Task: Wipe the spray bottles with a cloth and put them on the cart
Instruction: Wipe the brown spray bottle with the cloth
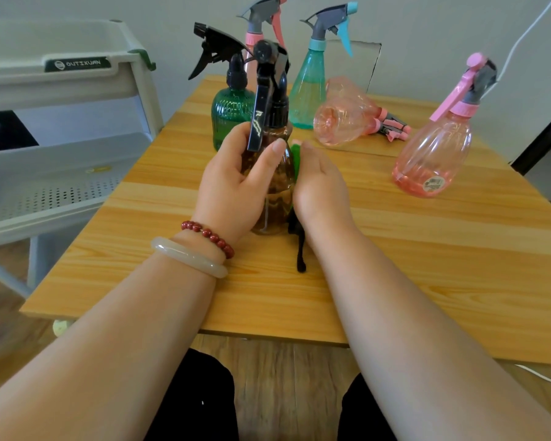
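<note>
My left hand (233, 183) grips a brown spray bottle (279, 186) with a black trigger head, upright at the middle of the wooden table (427, 265). My right hand (322, 183) presses a green cloth (296, 160) against the bottle's right side; most of the cloth is hidden under the palm, and a dark strip hangs below it. Behind stand a dark green bottle (231, 113), a teal bottle (309, 90) and a pink-headed bottle (261, 23). A pink bottle (347, 122) lies on its side. Another pink bottle (433, 154) stands at the right.
A pale grey tiered cart (61, 148) stands left of the table, its perforated shelf level with the tabletop edge. A white cable (522, 36) runs down the wall at the right. My knees are under the table's near edge.
</note>
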Action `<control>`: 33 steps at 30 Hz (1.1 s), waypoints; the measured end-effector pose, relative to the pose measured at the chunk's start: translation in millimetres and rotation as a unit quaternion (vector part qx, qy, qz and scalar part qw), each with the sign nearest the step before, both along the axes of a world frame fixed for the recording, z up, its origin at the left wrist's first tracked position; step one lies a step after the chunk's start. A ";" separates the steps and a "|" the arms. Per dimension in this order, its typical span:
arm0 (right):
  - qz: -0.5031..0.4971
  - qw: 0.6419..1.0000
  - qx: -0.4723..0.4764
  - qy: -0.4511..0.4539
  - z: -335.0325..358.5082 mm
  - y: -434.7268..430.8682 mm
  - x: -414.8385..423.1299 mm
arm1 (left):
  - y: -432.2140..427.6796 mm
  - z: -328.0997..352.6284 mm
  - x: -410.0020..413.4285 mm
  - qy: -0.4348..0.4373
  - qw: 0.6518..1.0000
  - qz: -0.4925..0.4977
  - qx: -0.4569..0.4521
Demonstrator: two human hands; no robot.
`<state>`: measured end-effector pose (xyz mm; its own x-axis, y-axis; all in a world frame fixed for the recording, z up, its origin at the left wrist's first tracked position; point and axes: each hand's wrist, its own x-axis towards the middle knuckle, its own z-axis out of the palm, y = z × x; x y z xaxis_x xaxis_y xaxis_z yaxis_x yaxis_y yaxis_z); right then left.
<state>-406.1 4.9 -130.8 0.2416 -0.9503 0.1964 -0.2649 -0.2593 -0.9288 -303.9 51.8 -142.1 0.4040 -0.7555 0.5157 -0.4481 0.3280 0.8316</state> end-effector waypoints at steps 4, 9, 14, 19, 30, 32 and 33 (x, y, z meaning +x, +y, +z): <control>0.036 0.996 -0.053 -0.054 -1.8 7.5 -2.0 | 0.8 0.4 -0.7 -0.029 1.000 -0.001 -0.007; 0.026 0.990 -0.123 -0.058 -4.0 10.3 1.3 | -0.4 -2.5 1.4 -0.053 0.998 0.022 -0.022; -0.015 1.000 0.013 0.013 -0.1 -0.7 -1.9 | -1.0 -2.5 1.1 -0.046 0.998 0.030 -0.036; 0.057 0.980 -0.174 -0.080 -8.7 12.6 0.2 | -3.3 -5.6 4.2 -0.020 0.999 0.021 -0.034; -0.016 0.998 -0.057 -0.009 -3.4 3.3 -1.0 | -4.2 -5.6 2.1 -0.062 0.997 -0.009 -0.039; 0.024 0.985 -0.146 -0.092 -5.6 11.0 0.2 | -4.8 -6.1 1.8 -0.066 0.997 -0.017 -0.036; 0.037 0.979 -0.168 -0.113 -7.2 12.3 1.1 | -5.1 -6.3 1.7 -0.069 0.997 -0.019 -0.034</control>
<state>-405.0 17.2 -138.0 0.2208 -0.8044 0.5515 -0.0314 -0.5710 -0.8203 -302.2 46.8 -148.4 0.2985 -0.7305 0.6142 -0.5427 0.3995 0.7388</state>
